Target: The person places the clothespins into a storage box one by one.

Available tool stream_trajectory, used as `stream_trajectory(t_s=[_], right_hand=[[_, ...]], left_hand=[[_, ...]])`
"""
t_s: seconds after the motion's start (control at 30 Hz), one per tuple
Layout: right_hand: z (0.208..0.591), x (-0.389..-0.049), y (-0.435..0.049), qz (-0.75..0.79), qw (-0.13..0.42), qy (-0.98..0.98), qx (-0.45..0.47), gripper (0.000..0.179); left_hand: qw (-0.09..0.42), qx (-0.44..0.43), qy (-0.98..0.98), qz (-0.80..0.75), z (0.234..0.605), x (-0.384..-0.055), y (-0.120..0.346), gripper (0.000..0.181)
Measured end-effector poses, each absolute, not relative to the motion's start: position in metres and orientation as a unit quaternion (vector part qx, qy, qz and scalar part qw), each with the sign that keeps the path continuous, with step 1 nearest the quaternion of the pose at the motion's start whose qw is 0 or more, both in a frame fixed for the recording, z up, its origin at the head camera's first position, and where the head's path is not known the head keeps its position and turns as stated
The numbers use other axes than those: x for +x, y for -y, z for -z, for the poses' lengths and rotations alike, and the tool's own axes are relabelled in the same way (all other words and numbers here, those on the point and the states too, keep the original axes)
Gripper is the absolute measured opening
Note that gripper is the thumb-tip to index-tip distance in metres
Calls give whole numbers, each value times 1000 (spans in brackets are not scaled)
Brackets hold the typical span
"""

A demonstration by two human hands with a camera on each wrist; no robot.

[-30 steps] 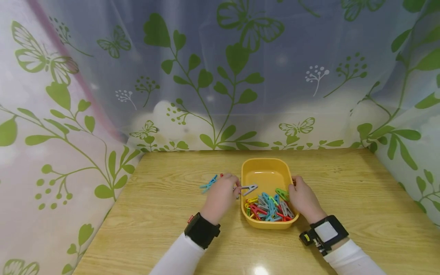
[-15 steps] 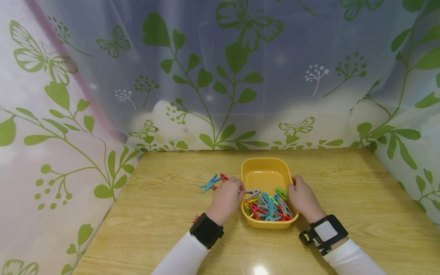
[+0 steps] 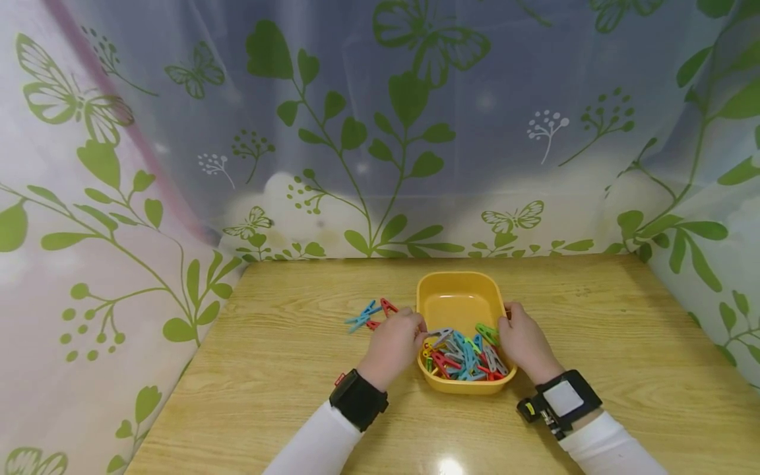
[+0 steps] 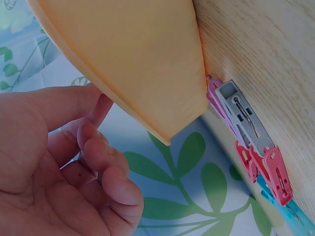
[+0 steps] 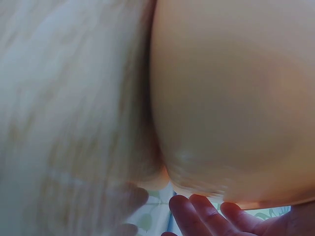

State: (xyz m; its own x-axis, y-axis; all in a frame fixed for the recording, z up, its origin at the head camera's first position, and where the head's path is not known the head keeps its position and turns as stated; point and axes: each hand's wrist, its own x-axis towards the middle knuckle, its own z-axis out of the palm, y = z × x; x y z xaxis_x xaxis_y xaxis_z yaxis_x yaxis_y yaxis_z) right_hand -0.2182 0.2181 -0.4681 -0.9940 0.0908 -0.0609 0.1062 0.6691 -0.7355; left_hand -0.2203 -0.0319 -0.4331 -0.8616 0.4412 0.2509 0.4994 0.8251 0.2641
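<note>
A yellow plastic bin (image 3: 460, 305) stands on the table, with clothespins in several colours (image 3: 466, 359) heaped in its near half. My left hand (image 3: 392, 344) is at the bin's left rim, thumb and forefinger reaching over it and pinching the end of a grey clothespin (image 3: 441, 336) low over the heap. In the left wrist view the rim hides those fingertips, and the other fingers of the left hand (image 4: 74, 157) curl loosely outside the wall. My right hand (image 3: 525, 340) holds the bin's right rim, its fingers (image 5: 206, 216) against the outer wall.
Left of the bin lie more clothespins: blue ones (image 3: 362, 318), red ones (image 3: 388, 306), and, in the left wrist view, a grey one (image 4: 246, 118) and a purple one (image 4: 221, 108). A printed curtain (image 3: 332, 198) borders the wooden table (image 3: 285, 369) at the back and sides.
My left hand has moved right and slightly toward me, bringing the grey clothespin from over the left rim down to the heap. My right hand keeps its hold on the bin.
</note>
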Motion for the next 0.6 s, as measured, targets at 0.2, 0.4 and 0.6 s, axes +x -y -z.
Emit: stream_trajectory(t_s=[0.2, 0.4, 0.6], right_hand=[[467, -218, -217, 407, 11, -912, 56, 54], [466, -218, -217, 405, 14, -912, 57, 54], [467, -218, -217, 404, 12, -913, 58, 54]], left_hand=[[90, -249, 951, 160, 433, -220, 33, 7], [106, -243, 946, 187, 435, -224, 40, 7], [107, -221, 948, 204, 432, -231, 54, 6]])
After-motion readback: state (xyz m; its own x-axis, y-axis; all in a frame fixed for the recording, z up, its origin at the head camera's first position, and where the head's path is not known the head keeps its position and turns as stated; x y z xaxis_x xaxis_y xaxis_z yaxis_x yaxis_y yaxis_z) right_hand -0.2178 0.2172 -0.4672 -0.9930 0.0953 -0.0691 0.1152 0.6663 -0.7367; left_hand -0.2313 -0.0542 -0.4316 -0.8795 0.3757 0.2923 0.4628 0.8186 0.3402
